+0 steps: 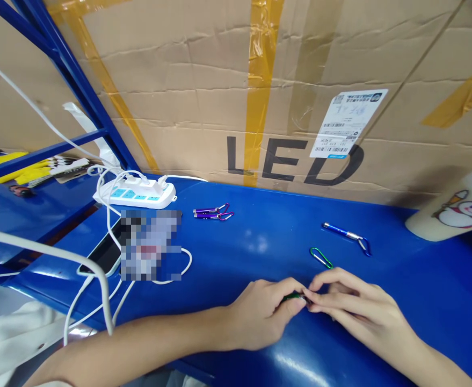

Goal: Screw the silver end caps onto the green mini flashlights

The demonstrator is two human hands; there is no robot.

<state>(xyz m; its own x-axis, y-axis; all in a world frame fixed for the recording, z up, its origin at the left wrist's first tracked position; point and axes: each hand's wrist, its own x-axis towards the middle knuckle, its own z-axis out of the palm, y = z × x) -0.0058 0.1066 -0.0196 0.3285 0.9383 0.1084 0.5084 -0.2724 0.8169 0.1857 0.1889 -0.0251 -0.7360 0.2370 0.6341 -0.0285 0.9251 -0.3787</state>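
Observation:
My left hand [266, 312] is closed round a small green penlight [291, 296], mostly hidden by the fingers. At its dark, shiny end, the thumb and fingertips of my right hand [362, 306] are pinched together; the exact part they grip is hidden. A loose green carabiner [321, 258] lies on the table just beyond my right fingers. Farther right rests a blue penlight [340, 231] with a blue carabiner [365, 246] at its end. Two purple penlights [207, 213] with carabiners lie side by side toward the back left.
A white power strip [139, 193] with cables stands back left on the blue table [252, 236]. Near it are a dark phone [102, 255] and a blurred-out item [151, 247]. A large cardboard box [187, 97] borders the back. At right stands a drink cup [445, 215].

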